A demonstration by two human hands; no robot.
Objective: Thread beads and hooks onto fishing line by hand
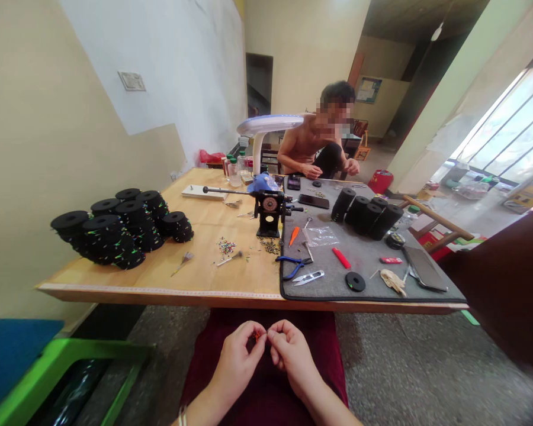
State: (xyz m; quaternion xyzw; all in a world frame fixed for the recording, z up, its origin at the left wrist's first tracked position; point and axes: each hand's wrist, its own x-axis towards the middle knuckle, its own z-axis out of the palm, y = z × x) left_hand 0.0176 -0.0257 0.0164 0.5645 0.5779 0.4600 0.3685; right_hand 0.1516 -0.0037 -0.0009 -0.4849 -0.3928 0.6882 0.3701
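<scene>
Near the desk (151, 285), left hand (243, 352) grips orange bit (258, 336); right hand (292, 350) pinched closed, contents unclear; likely fine fingerwork, next needing steadiness.

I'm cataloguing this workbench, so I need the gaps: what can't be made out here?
In the head view:
Orange-red bit in the left hand: partly covered by fingers.
Whether the right hand grips anything: too small to tell.
Dial on the black device: markings too small.
Dark brown shape: cut off by right edge.

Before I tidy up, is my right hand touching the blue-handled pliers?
Apart: head view shows the wooden table's front edge between right hand and pliers.
</scene>
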